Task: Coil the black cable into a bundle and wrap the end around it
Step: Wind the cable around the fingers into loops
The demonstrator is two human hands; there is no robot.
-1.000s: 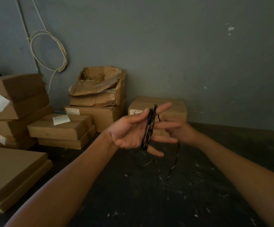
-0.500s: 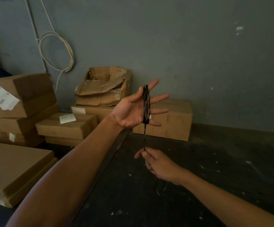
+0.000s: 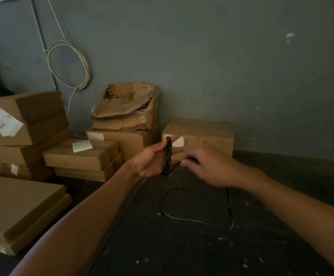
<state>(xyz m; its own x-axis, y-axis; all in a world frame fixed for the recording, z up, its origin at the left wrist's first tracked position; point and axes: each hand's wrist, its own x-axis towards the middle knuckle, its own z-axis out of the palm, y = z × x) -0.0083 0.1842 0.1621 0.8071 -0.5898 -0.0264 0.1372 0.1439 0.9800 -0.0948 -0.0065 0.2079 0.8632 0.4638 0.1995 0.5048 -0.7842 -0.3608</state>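
Observation:
The black cable (image 3: 167, 156) is wound in several loops around the spread fingers of my left hand (image 3: 150, 162), which is held out palm up in the middle of the view. A strand runs from the coil's lower end to my right hand (image 3: 208, 166), just to the right at the same height, fingers pinched on it. The loose rest of the cable (image 3: 229, 208) hangs below my right hand and curves in a wide loop above the dark floor.
Cardboard boxes (image 3: 78, 154) are stacked at the left and against the grey wall (image 3: 222, 66); one box (image 3: 202, 134) stands right behind my hands. A flat box (image 3: 16, 208) lies at lower left. A pale cable loop (image 3: 70, 62) hangs on the wall. The dark floor (image 3: 182, 246) spreads below.
My left hand has dropped lower with the coil. My right hand rose from below the coil to its right side, pulling the strand around; the hanging tail now swings in a wide loop.

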